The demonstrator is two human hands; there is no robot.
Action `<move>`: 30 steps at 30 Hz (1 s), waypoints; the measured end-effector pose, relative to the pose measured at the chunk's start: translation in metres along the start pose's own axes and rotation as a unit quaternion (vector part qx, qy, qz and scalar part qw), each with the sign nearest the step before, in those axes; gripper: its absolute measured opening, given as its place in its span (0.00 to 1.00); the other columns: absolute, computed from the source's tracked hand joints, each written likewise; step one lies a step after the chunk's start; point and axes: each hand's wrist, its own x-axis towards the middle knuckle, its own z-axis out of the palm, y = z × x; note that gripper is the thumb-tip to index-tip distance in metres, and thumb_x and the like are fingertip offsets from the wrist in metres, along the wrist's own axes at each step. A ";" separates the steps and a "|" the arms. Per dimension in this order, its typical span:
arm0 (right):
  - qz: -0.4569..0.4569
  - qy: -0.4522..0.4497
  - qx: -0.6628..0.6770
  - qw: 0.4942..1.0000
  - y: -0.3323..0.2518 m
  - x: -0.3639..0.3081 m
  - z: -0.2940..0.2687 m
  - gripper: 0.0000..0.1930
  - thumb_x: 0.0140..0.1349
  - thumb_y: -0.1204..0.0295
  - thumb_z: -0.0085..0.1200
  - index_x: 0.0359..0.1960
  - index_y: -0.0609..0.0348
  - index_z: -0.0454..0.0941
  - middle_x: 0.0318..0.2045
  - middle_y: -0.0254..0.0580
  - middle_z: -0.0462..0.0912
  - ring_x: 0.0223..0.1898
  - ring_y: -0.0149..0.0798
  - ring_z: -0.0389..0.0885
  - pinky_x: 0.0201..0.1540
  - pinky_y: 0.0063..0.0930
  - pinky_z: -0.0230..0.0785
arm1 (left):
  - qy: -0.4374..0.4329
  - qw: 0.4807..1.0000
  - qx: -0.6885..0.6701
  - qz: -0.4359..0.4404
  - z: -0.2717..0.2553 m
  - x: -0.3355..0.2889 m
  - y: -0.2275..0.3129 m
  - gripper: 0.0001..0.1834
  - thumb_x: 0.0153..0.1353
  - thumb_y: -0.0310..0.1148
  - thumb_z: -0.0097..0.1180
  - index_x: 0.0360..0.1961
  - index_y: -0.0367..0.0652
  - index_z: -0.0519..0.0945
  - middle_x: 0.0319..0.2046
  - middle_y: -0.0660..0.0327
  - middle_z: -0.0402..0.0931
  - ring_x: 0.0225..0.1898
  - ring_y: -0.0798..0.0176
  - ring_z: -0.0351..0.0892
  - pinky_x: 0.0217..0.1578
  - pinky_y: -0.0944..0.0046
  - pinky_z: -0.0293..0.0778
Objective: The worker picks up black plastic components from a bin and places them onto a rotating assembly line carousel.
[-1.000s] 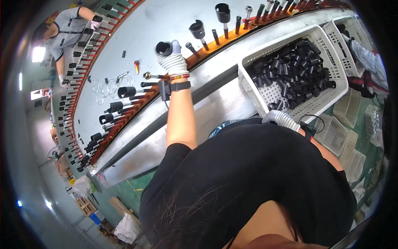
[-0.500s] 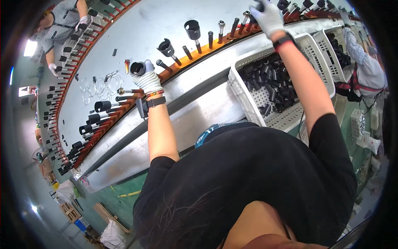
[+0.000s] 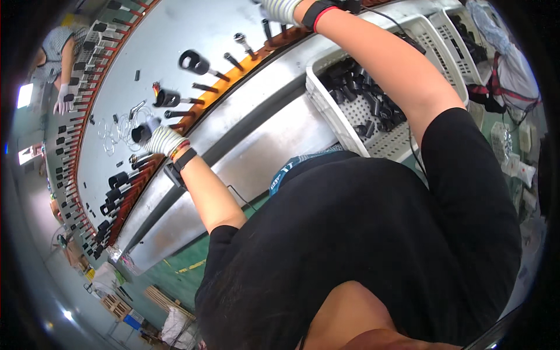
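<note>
My left hand (image 3: 165, 142), in a striped white glove, grips a black cup-shaped part (image 3: 140, 134) over the edge of the curved line. Its fingers close round the cup's side; how the cup joins its stem is hidden behind the hand. At the upper edge, my right hand (image 3: 282, 8), also gloved, is partly cut off, so its fingertips and anything in them are out of sight. Between the hands, black cups on stems (image 3: 193, 62) and bare dark rods (image 3: 232, 60) stand in the orange-brown holder strip (image 3: 248, 63).
A white perforated crate (image 3: 332, 129) of short black tube pieces (image 3: 382, 111) stands below my right forearm. Clear tubing (image 3: 111, 137) lies on the grey tabletop (image 3: 186, 26). One person (image 3: 58, 55) works across at the left; another person (image 3: 510, 73) is at the right.
The cups and rods have shifted left and nearer along the line. My left hand has moved the same way with its cup. My right hand has swung left, partly out of the picture.
</note>
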 end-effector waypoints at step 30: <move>0.300 -0.573 0.132 0.751 0.071 -0.375 0.140 0.50 0.34 0.54 0.75 0.66 0.39 0.66 0.56 0.48 0.77 0.54 0.48 0.78 0.55 0.40 0.73 | -0.375 0.919 -0.097 -0.079 -0.073 -0.209 -0.013 0.12 0.64 0.20 0.52 0.48 0.38 0.73 0.40 0.59 0.76 0.41 0.67 0.75 0.45 0.67 0.74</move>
